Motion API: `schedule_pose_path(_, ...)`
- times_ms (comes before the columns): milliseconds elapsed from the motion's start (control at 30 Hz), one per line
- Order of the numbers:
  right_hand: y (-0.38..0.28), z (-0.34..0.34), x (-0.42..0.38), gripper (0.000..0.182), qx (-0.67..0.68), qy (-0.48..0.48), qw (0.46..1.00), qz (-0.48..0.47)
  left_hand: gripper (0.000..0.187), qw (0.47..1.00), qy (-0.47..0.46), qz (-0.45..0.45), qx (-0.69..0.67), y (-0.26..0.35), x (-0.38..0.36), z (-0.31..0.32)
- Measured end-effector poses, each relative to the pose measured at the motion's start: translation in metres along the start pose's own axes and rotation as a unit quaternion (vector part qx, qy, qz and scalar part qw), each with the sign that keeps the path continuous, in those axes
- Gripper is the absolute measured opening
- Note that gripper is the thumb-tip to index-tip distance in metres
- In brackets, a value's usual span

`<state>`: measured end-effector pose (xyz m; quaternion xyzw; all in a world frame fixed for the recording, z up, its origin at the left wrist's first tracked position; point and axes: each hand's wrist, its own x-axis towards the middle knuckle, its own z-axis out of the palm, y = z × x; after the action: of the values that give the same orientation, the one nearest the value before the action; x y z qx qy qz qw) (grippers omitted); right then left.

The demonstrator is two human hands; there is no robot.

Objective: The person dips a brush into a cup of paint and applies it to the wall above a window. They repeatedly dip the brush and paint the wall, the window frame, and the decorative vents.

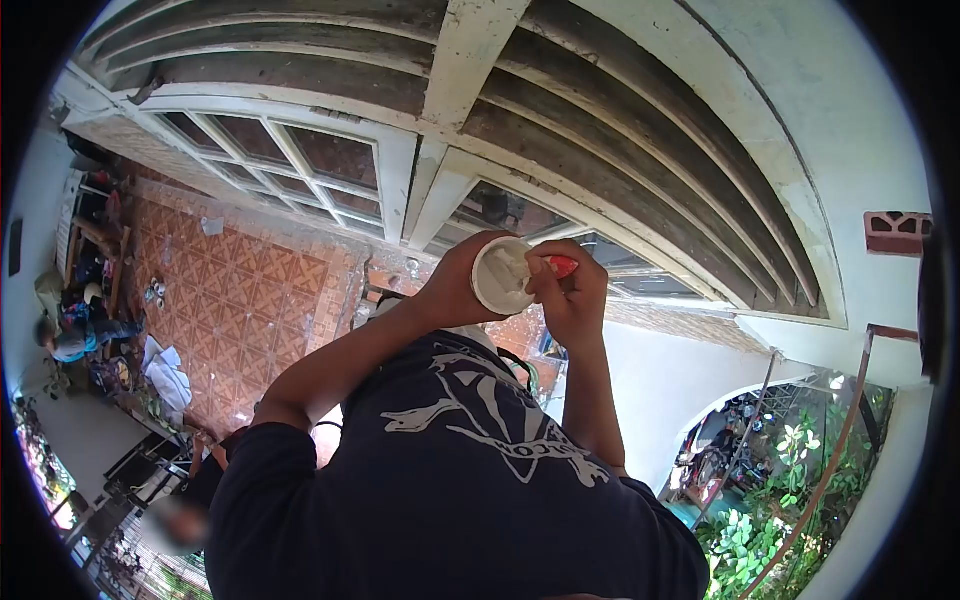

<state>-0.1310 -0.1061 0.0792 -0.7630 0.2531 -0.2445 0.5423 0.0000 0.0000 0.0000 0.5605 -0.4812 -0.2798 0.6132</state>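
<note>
A round white tub with pale, thick stuff inside is tilted so its opening shows. My left hand is wrapped round the tub's left side. At the opening's right edge, my right hand is closed on a red-handled tool; the tool's far end is hidden by the fingers and the tub. Both hands are in front of my chest, close below a white window frame.
Wooden louvres and paned windows run above the hands. Patterned floor tiles lie far below at left, with white cloth on them. Another person is at lower left. Plants grow at lower right.
</note>
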Motion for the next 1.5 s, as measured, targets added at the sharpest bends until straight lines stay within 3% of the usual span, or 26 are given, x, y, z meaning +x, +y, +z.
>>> schedule_pose_path(200, -0.002, 0.009, -0.005, 0.009, 0.012, 0.012, 0.999, -0.038, 0.078, 1.000, 0.008, 0.007, -0.018, 0.000, -0.002, -0.008)
schedule_pose_path(267, -0.007, 0.009, -0.010, 0.011, 0.094, 0.057, 0.993, -0.034, 0.080, 1.000, 0.015, 0.005, -0.001, -0.004, -0.005, -0.010)
schedule_pose_path(433, -0.007, 0.003, -0.014, 0.019, 0.152, 0.131, 0.979, -0.048, 0.081, 1.000, 0.016, -0.002, -0.026, -0.001, -0.006, -0.013)
schedule_pose_path(500, -0.007, 0.001, -0.012, 0.020, 0.254, 0.167, 0.952, -0.038, 0.081, 0.999, 0.025, 0.001, -0.031, -0.001, -0.004, -0.014)
schedule_pose_path(967, 0.003, -0.011, -0.015, 0.019, 0.401, 0.208, 0.892, -0.025, 0.085, 0.999, 0.042, 0.017, -0.009, -0.007, -0.003, -0.019)
schedule_pose_path(1133, 0.014, -0.017, -0.014, 0.018, 0.485, 0.231, 0.843, 0.013, 0.086, 0.999, 0.040, 0.018, -0.015, -0.003, -0.002, -0.020)
schedule_pose_path(1500, 0.028, -0.013, -0.015, 0.012, 0.562, 0.207, 0.797, 0.077, 0.088, 0.999, 0.039, 0.026, -0.012, -0.003, -0.007, -0.015)
